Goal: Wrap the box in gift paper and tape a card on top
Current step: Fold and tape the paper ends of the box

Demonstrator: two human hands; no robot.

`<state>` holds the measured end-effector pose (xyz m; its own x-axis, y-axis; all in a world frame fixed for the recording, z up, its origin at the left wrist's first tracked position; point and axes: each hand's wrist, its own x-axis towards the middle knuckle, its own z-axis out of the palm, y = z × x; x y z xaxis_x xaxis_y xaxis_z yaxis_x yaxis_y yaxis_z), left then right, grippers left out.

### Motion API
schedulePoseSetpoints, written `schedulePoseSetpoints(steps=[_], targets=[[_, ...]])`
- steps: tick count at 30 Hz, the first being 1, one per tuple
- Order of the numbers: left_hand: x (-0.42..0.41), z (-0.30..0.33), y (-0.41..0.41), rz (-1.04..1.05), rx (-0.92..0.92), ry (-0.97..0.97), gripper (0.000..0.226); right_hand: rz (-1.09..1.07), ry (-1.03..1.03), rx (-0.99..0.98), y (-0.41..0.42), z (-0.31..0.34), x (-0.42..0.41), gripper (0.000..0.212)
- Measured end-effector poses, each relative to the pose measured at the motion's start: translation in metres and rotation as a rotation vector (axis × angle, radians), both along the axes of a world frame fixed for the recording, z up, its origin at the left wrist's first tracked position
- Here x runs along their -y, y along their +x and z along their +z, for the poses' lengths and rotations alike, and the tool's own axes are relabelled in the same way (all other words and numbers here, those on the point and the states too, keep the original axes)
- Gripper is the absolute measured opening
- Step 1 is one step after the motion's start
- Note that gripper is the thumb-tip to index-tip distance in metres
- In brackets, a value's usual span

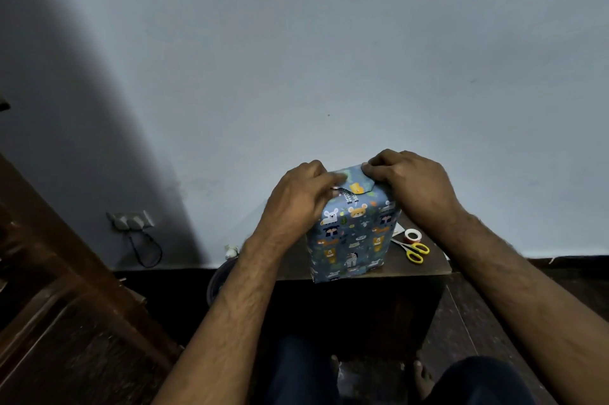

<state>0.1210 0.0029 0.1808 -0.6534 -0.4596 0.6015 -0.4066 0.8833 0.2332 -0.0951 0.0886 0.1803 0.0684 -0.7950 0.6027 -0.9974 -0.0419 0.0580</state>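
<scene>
Hands meet atop the tall box in blue animal-print gift paper (354,233), upright on the dark wooden table (425,268). Left hand (298,198) and right hand (408,180) pinch the end flaps, each grip narrow, probably to crease them flat. Right of that grip lie the red-and-white tape roll (412,235) and yellow-handled scissors (413,251), within reach.

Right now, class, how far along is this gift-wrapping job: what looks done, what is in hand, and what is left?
Done: animal-print gift paper already covers the box's visible sides. In hand: the left hand and right hand are folding the top flap down. Left: taping that flap, with the tape roll and yellow scissors lying unused on the table, then the card; no card is clearly identifiable.
</scene>
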Motion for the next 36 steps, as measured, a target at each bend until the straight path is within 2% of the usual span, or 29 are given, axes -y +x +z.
schedulePoseSetpoints(steps=[6,10,13,15,18,20,22,24,29,32,36], targets=[[-0.009,-0.004,0.004,0.017,0.054,0.047,0.064,-0.012,-0.057,0.028,0.000,-0.004,-0.001,0.044],[-0.012,-0.012,0.001,0.073,0.028,0.074,0.047,0.018,-0.124,0.010,-0.002,-0.008,0.006,0.038],[-0.014,-0.016,-0.007,0.148,0.006,0.012,0.041,0.061,-0.139,-0.043,-0.004,-0.007,0.017,0.033],[-0.013,-0.013,-0.014,0.195,0.044,-0.046,0.055,0.084,-0.166,-0.104,-0.005,-0.007,0.019,0.027],[-0.009,-0.001,-0.027,0.258,0.213,-0.113,0.091,0.066,-0.233,-0.093,-0.009,-0.013,0.014,0.025],[-0.007,0.001,-0.032,0.273,0.308,-0.163,0.086,0.036,-0.272,-0.062,-0.010,-0.017,0.014,0.027],[-0.007,-0.004,-0.030,0.254,0.292,-0.158,0.076,0.013,-0.308,-0.051,-0.009,-0.021,0.017,0.023],[-0.007,-0.008,-0.028,0.247,0.284,-0.103,0.075,0.005,-0.355,-0.029,-0.007,-0.024,0.019,0.017],[-0.011,-0.002,-0.034,0.216,0.343,0.023,0.071,-0.030,-0.396,0.112,-0.002,-0.022,0.022,0.006],[-0.017,0.000,-0.037,0.227,0.329,0.053,0.063,-0.046,-0.307,0.277,0.004,-0.014,0.025,0.013],[-0.022,-0.001,-0.040,0.247,0.310,0.038,0.061,-0.074,-0.182,0.534,0.014,0.000,0.025,0.035]])
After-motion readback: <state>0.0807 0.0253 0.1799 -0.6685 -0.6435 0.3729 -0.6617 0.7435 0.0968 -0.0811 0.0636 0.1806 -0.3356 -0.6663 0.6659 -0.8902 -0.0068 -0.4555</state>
